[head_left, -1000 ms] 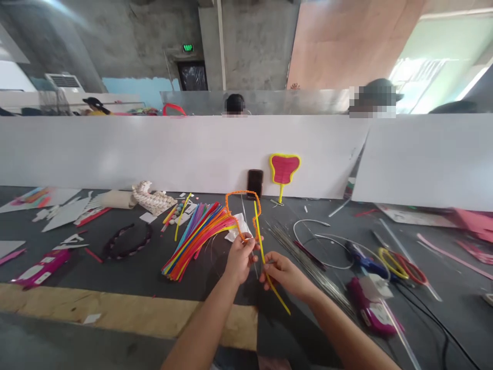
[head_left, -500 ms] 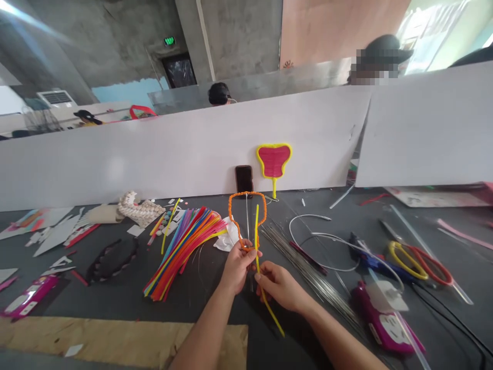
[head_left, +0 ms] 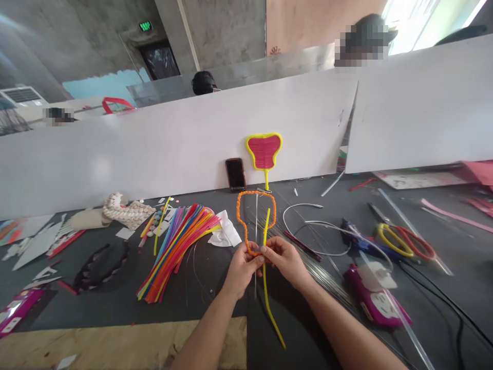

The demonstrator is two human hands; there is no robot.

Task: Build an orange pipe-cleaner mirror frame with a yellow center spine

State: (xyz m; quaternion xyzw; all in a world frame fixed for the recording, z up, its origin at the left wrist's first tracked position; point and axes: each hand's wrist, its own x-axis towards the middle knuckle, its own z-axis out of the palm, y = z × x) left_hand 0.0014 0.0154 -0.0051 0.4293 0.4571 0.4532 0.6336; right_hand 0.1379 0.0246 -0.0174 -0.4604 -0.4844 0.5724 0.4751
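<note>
My left hand [head_left: 243, 270] is closed on the lower end of an orange frame [head_left: 238, 209], a fan-shaped outline wrapped in fuzzy pipe cleaner. A thin straight wire [head_left: 257, 218] runs up the middle of the frame and sticks out below my fingers. My right hand [head_left: 285, 259] pinches a yellow pipe cleaner [head_left: 270, 312] against the frame's lower right edge. Its upper part stands inside the outline; the longer lower part hangs toward me. My fingers hide the exact contact. Behind, a finished fan [head_left: 265, 151] with yellow rim and dark pink filling leans on the white board.
Left lie a pipe cleaner bundle [head_left: 175, 252], white tissue [head_left: 224, 234] and a dark braided headband [head_left: 100, 270]. A phone [head_left: 234, 173] leans on the board [head_left: 169, 159]. Right are loose wires [head_left: 327, 282], scissors [head_left: 395, 239], a blue-handled tool [head_left: 360, 239] and a magenta power strip [head_left: 385, 303].
My right hand has moved up the yellow pipe cleaner to the frame's base, beside my left hand. The frame sits slightly further right in view, and the camera has turned a little.
</note>
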